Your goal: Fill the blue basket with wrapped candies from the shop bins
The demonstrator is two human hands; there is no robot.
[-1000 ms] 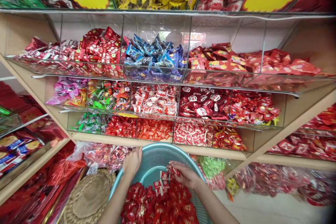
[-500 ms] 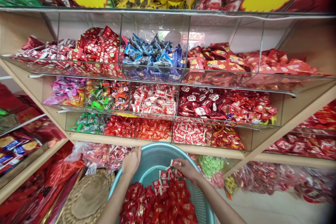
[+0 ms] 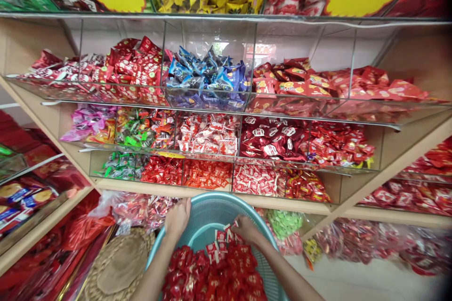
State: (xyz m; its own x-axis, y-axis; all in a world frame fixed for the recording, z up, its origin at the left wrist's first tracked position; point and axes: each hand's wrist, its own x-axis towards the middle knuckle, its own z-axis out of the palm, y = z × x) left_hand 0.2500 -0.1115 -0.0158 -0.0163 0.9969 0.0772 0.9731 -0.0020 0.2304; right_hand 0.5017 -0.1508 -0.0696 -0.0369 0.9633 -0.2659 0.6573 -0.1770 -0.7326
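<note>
Left forearm [image 3: 155,268] and right forearm [image 3: 291,277] are coming up from the bottom edge, cut off by the frame, into a teal plastic basket [image 3: 226,202]. Left hand [image 3: 177,218] is resting on the far rim, with its fingers [image 3: 180,209] curling over and holding nothing visible. Right hand [image 3: 246,229] is reaching down onto red-and-white candy packets [image 3: 221,240] on a red candy pile [image 3: 215,275] inside the basket. Its fingers [image 3: 236,225] are narrow, tips hidden among the packets; cannot tell if gripping. Clear plastic shelf bins [image 3: 208,134] full of wrapped candy are sitting above.
</note>
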